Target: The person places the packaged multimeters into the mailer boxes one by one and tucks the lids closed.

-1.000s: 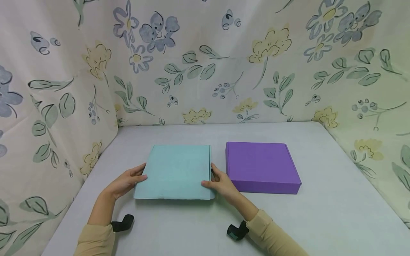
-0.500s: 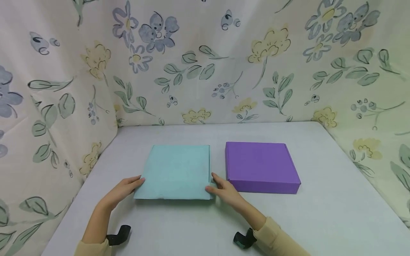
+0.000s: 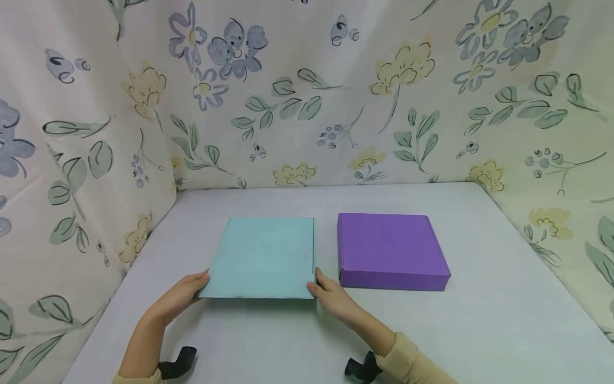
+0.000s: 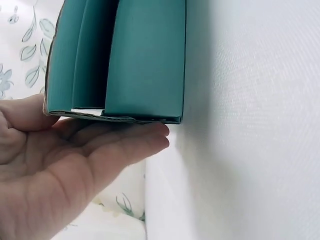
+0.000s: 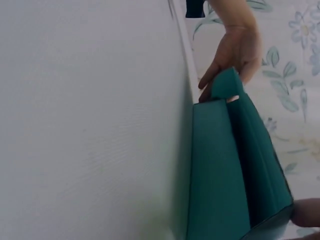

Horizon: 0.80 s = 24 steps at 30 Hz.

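A light teal cardboard box [image 3: 266, 256] lies left of centre on the table, its lid a little raised at the front. In the left wrist view a dark gap shows between the raised lid and the box's front wall [image 4: 145, 60]. My left hand [image 3: 177, 298] touches the left front corner, its straight fingers along the side and the thumb at the lid's edge. At the right front corner my right hand [image 3: 338, 301] rests its thumb against the lid, fingers along the side. Only its fingertips [image 5: 306, 212] show in the right wrist view.
A closed purple box [image 3: 390, 245] lies on the table [image 3: 268, 346] just right of the teal one. Behind and beside the table hangs a floral curtain [image 3: 297, 138]. A black wrist camera [image 3: 178, 362] is strapped near each cuff.
Both hands have slid toward me along the teal box's sides to its front corners. The flap that stuck out at the lid's right front corner no longer shows. The purple box stays put.
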{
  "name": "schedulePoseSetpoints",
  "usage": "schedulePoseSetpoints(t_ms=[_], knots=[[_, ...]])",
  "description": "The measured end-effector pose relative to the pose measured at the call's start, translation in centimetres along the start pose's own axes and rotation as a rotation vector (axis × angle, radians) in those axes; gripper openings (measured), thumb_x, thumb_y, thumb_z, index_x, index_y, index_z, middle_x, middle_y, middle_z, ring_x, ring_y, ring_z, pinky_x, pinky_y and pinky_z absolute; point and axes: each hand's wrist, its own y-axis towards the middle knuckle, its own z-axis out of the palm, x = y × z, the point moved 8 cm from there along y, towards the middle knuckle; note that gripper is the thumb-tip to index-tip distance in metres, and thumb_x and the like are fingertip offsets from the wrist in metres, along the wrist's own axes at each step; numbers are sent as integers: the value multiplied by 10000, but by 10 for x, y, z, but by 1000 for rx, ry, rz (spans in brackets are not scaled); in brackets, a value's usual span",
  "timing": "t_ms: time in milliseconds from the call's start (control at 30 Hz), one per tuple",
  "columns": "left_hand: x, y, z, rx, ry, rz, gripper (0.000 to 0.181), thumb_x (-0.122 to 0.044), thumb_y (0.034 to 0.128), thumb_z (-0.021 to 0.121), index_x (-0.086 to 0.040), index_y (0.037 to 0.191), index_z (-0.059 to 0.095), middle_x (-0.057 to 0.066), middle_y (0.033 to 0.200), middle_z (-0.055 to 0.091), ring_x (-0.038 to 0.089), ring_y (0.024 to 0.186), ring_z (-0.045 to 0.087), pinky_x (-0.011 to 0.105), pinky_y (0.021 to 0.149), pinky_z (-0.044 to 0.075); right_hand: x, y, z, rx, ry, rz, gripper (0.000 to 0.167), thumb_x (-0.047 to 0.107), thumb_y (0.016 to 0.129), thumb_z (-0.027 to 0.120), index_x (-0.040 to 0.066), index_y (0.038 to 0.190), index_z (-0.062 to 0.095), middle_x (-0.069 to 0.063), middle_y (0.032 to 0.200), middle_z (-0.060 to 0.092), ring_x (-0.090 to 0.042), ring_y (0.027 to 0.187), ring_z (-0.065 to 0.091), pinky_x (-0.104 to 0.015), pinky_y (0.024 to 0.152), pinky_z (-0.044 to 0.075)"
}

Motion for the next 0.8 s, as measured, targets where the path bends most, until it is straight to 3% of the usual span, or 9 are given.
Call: schedulePoseSetpoints(t_ms=[333, 533, 800], knots=[[-1, 1, 4, 33, -64, 25, 574, -170, 1072, 314, 229, 1431, 113, 383, 1524, 36, 491, 1407, 107, 575, 1116, 244, 13, 0, 0, -76, -54, 9, 583, 146, 1047, 419, -192, 1447, 163, -348, 1515, 178, -478, 1405, 157, -585, 1140, 168], [-6, 3, 11, 77, -80, 57, 596, -172, 1070, 325, 223, 1437, 71, 360, 1537, -5, 481, 1416, 58, 574, 1123, 212, 9, 9, -11, -160, 39, -21, 596, 204, 1061, 389, -185, 1449, 159, -343, 1521, 140, -479, 1409, 111, -566, 1149, 127], [-6, 2, 14, 92, -97, 65, 595, -161, 1069, 322, 205, 1447, 45, 374, 1529, -13, 493, 1409, 49, 580, 1123, 184, 7, 9, -9, -150, 115, -13, 599, 144, 1046, 427, -180, 1456, 135, -324, 1536, 113, -453, 1420, 100, -559, 1151, 136]])
